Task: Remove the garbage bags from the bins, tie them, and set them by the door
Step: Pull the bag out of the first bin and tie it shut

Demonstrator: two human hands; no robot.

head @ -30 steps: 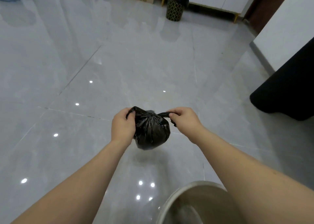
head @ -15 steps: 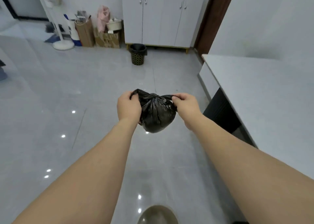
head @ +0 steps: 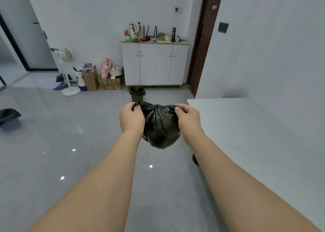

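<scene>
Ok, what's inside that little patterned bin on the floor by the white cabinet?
The patterned bin is lined with a black bag folded over its rim. Its contents can't be seen: the view is too shallow and the left hand covers its base.

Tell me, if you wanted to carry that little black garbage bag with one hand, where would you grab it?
Probably at the gathered neck on top of the black garbage bag, coming down from above. There the plastic bunches into a narrow twist between the left hand and right hand, which pinch its two ends. The rounded body below hangs free and looks slippery and bulky, so it offers a poorer hold.
</scene>
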